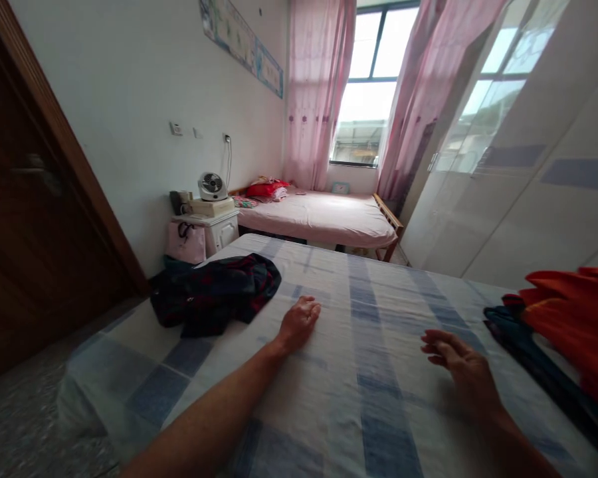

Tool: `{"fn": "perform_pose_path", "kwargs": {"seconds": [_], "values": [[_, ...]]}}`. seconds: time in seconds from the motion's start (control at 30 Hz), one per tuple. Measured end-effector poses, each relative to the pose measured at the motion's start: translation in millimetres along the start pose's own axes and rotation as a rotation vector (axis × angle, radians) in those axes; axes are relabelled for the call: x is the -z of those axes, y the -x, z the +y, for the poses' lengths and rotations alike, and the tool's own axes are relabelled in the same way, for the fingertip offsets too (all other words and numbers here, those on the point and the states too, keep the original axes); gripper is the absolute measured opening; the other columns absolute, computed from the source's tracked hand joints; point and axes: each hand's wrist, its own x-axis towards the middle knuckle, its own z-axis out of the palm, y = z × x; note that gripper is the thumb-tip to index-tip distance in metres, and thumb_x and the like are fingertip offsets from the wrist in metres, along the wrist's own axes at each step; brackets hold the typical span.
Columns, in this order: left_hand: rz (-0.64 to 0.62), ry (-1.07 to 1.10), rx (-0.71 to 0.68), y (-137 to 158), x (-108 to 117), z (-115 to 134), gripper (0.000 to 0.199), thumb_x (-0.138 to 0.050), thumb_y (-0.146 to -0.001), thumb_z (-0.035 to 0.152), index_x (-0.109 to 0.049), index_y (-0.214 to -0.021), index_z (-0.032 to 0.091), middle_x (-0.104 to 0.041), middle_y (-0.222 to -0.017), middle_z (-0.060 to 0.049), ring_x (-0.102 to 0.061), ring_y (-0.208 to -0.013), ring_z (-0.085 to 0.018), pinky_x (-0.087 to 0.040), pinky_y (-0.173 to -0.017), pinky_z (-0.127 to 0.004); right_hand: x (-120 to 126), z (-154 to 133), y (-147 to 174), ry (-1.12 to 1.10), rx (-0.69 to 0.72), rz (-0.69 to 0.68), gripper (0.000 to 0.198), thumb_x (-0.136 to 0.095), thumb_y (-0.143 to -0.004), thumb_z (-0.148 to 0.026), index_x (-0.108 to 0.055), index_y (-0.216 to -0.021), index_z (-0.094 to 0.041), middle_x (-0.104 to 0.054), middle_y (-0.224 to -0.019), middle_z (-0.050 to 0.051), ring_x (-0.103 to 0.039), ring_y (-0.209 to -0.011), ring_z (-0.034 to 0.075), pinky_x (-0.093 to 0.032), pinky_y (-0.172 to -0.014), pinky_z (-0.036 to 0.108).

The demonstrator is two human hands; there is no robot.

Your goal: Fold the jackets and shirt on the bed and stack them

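Observation:
Over the blue-and-white checked bedsheet (pixel 323 385), my left hand (pixel 299 324) has its fingers loosely bent and slightly apart, holding nothing. Just left of it lies a crumpled dark plaid garment (pixel 219 292) with red lines. My right hand (pixel 456 362) hovers above the sheet on the right, fingers parted and a little curled, with nothing in it. Beyond that hand, at the right edge, sits a pile with an orange garment (pixel 573 318) on top of dark folded clothing (pixel 533 362).
A second bed (pixel 323 216) with a pink sheet stands by the window. A small fan (pixel 212 186) rests on a box on the white bedside cabinet (pixel 223 232). A wooden door (pixel 34 219) is at left, a glossy white wardrobe (pixel 503 199) at right.

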Motion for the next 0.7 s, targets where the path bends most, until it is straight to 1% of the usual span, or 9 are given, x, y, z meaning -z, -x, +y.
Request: {"fn": "perform_pose_path", "kwargs": {"seconds": [0.1, 0.2, 0.4, 0.5, 0.6, 0.7], "values": [[-0.003, -0.002, -0.014, 0.1, 0.5, 0.1, 0.041, -0.031, -0.093, 0.031, -0.069, -0.098, 0.019, -0.064, -0.111, -0.007, -0.054, -0.113, -0.015, -0.042, -0.098, -0.026, -4.9, 18.9, -5.3, 0.177, 0.013, -0.076, 0.037, -0.053, -0.061, -0.042, -0.066, -0.087, -0.018, -0.071, -0.083, 0.007, -0.066, -0.072, 0.022, -0.05, -0.069, 0.035], [-0.016, -0.003, -0.027, -1.3, 1.2, 0.6, 0.039, -0.032, -0.093, 0.03, -0.069, -0.096, 0.02, -0.064, -0.109, -0.006, -0.054, -0.113, -0.014, -0.042, -0.097, -0.026, -2.3, 28.3, -8.1, 0.261, 0.043, -0.125, 0.041, -0.051, -0.063, -0.044, -0.066, -0.093, -0.019, -0.071, -0.088, 0.006, -0.066, -0.076, 0.023, -0.049, -0.074, 0.036], [-0.021, -0.04, -0.019, 0.2, 3.1, 3.3, 0.034, -0.037, -0.091, 0.025, -0.069, -0.099, 0.016, -0.063, -0.113, -0.009, -0.055, -0.112, -0.015, -0.043, -0.097, -0.025, -3.6, 18.7, -3.7, 0.314, 0.028, -0.132, 0.043, -0.048, -0.062, -0.045, -0.064, -0.093, -0.02, -0.071, -0.088, 0.006, -0.066, -0.08, 0.024, -0.047, -0.079, 0.037], [-0.011, -0.088, -0.012, 2.2, 5.9, 4.5, 0.03, -0.042, -0.089, 0.023, -0.068, -0.1, 0.016, -0.062, -0.114, -0.008, -0.058, -0.108, -0.014, -0.044, -0.095, -0.023, -5.1, 14.6, -2.1, 0.319, 0.003, -0.144, 0.045, -0.047, -0.06, -0.046, -0.063, -0.094, -0.02, -0.071, -0.089, 0.006, -0.066, -0.081, 0.024, -0.046, -0.08, 0.037], [0.019, -0.17, 0.006, 1.6, 17.0, 5.6, 0.027, -0.047, -0.086, 0.022, -0.066, -0.105, 0.017, -0.06, -0.119, -0.007, -0.057, -0.11, -0.015, -0.044, -0.096, -0.023, -5.3, 15.4, -1.7, 0.336, 0.012, -0.147, 0.046, -0.045, -0.061, -0.045, -0.063, -0.095, -0.02, -0.071, -0.091, 0.006, -0.066, -0.082, 0.024, -0.046, -0.081, 0.037], [0.076, -0.291, 0.05, 1.1, 43.4, 6.0, 0.032, -0.048, -0.084, 0.022, -0.061, -0.114, 0.017, -0.054, -0.128, -0.009, -0.051, -0.117, -0.018, -0.04, -0.1, -0.027, -4.7, 18.9, -1.4, 0.345, 0.032, -0.15, 0.046, -0.044, -0.062, -0.044, -0.062, -0.096, -0.02, -0.07, -0.091, 0.005, -0.066, -0.082, 0.023, -0.045, -0.08, 0.036]]}}
